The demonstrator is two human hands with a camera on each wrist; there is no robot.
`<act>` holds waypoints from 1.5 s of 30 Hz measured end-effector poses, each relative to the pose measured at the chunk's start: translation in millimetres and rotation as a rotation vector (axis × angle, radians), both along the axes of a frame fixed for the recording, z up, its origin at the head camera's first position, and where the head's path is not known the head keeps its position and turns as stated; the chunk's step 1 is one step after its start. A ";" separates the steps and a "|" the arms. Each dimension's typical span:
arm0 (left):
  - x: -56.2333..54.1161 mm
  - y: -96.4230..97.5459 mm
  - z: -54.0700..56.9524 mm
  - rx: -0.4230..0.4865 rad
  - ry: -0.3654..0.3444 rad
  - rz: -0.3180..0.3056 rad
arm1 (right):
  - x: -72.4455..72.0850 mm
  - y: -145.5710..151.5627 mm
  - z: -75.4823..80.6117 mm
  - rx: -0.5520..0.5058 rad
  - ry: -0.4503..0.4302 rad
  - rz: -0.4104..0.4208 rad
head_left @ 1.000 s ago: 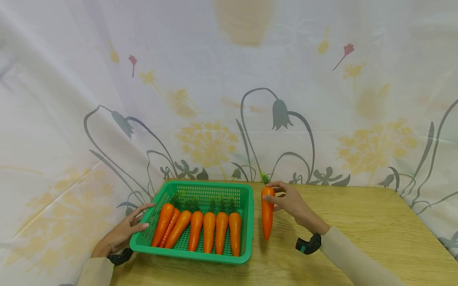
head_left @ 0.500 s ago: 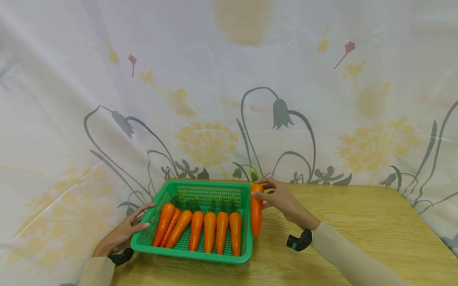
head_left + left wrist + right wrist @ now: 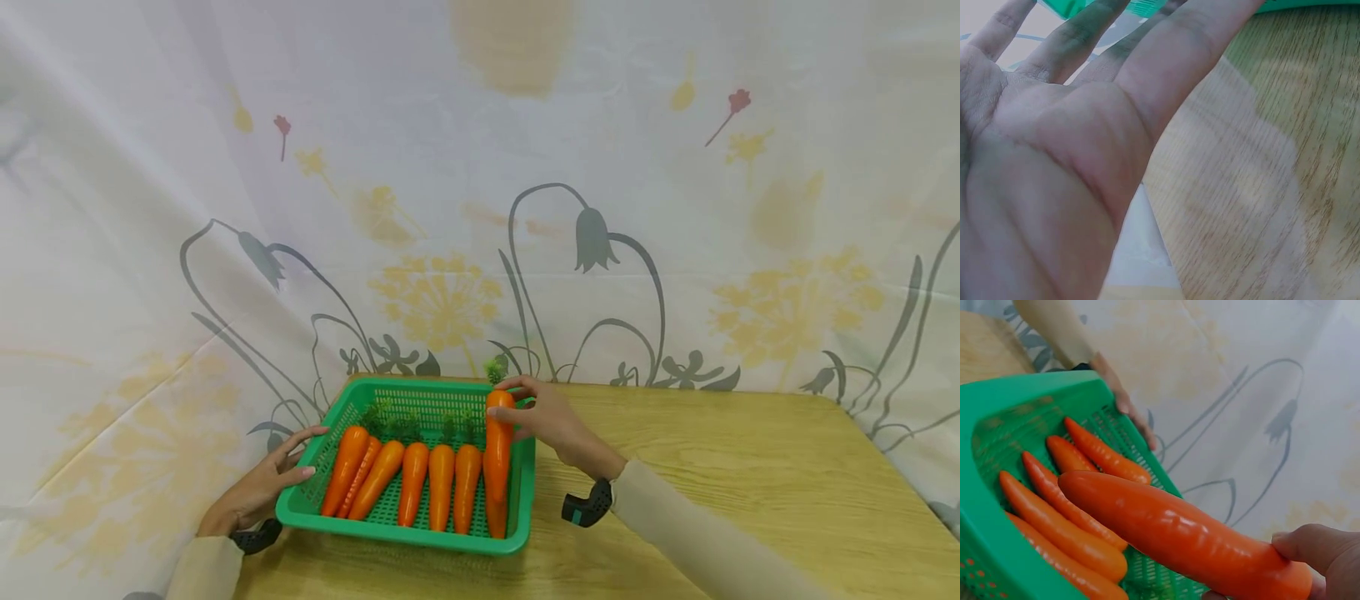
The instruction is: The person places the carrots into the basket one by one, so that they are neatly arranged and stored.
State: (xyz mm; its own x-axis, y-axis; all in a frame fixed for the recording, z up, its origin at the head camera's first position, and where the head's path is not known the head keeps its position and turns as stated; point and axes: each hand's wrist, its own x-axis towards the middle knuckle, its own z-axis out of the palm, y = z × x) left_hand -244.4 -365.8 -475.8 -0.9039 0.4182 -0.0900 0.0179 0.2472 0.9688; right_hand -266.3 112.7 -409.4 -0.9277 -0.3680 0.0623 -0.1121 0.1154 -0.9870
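My right hand point(image 3: 553, 418) pinches an orange carrot point(image 3: 499, 437) near its thick top, thumb on the near side. The carrot has a tuft of green leaves and hangs tip toward me over the right end of a green plastic basket point(image 3: 405, 540). In the right wrist view the held carrot point(image 3: 1191, 537) crosses above the basket's contents. Several more carrots point(image 3: 440, 487) lie side by side in the basket, leaves toward the far wall. The held one overlaps the rightmost of them. At the basket's left rim my left hand point(image 3: 255, 492) touches with extended fingers and thumb.
The basket stands on the left part of a wood-grain table point(image 3: 705, 467). Behind and to the left hangs a pale cloth point(image 3: 645, 167) printed with flowers, close to the table's far edge.
My right hand has carried the carrot leftward from beside the basket, across its right rim, to over the inside. The left hand stays at the left rim.
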 end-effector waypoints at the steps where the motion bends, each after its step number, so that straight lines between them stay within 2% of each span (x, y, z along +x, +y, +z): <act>1: 0.1 0.3 0.5 0.000 0.002 0.001 | 0.0 -3.6 0.2 -0.002 -0.001 0.005; 12: -0.1 -0.5 -1.0 -0.018 0.009 0.019 | -2.1 -44.4 -2.4 -0.039 -0.028 0.029; 20: -0.8 -2.9 -5.1 -0.011 0.001 0.002 | 0.8 -72.0 -6.1 -0.007 -0.035 0.037; 32: 0.8 -2.6 -1.8 -0.017 -0.003 0.025 | 1.5 -109.6 -16.9 -0.022 -0.040 0.063; 45: -1.8 -0.9 -3.2 0.002 0.007 0.023 | -2.1 -139.7 -25.7 -0.003 -0.076 0.013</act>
State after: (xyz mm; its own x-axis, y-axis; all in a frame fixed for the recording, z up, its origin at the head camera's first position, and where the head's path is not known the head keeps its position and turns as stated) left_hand -246.2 -366.7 -479.0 -0.9137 0.3978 -0.0828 0.0192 0.2457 0.9692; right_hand -268.5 -27.0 -435.1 -0.9248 -0.3804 -0.0068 -0.0386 0.1116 -0.9930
